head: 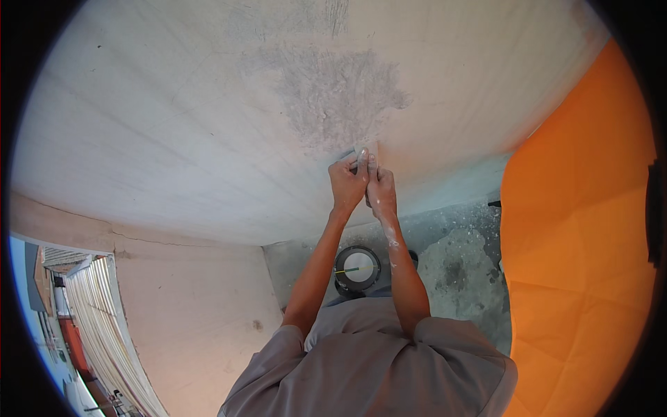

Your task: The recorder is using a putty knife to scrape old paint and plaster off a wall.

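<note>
Both hands are raised close together against a pale wall (208, 135), just below a rough grey patch (341, 96). My left hand (350, 180) and my right hand (381, 187) pinch a small flat, pale piece (373, 148), its material unclear, with the thumbs side by side on it. The piece lies at or very near the wall surface; exact contact cannot be told. White residue marks the fingers and the right forearm.
Below the hands, a round dark bucket (357, 268) with whitish contents and a thin stick across it stands on the stained concrete floor (453, 260). An orange sheet (578, 250) hangs at the right. A side wall (198, 302) and a window opening (91, 302) are at the left.
</note>
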`<state>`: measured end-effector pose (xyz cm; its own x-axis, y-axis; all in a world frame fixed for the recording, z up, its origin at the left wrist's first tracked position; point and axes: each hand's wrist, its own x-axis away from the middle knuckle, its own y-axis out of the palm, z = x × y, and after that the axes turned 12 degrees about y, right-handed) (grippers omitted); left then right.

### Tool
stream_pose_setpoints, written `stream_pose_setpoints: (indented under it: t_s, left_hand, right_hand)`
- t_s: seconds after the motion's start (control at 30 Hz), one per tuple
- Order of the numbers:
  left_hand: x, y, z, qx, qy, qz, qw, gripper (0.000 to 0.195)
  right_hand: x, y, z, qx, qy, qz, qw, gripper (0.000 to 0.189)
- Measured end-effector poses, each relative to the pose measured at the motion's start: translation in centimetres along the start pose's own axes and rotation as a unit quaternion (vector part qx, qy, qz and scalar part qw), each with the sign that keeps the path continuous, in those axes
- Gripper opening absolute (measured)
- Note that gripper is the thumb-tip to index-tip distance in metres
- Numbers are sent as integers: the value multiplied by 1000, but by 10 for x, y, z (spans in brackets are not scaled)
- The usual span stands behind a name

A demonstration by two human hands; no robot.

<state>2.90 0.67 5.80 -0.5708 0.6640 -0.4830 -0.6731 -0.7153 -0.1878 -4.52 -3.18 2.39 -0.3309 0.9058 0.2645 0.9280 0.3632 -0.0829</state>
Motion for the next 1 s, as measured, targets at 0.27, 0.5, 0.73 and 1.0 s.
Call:
stream_pose_setpoints:
  t_s: [0.27,0.5,0.73,1.0]
  left_hand:
    - [-3,-9,-1,-26,1,-35,999,34]
    - [-19,-25,37,-105,-4,-89,991,35]
    - [-35,-30,54,-269,51,-146,951,38]
    - [-51,-25,66,-340,128,-220,906,34]
  right_hand:
    - [17,-5,-15,-124,145,-106,976,63]
    - [20,9,-15,-306,196,-198,910,54]
    - [28,25,-31,-428,251,-227,838,48]
    - [29,30,-30,-503,260,-209,797,47]
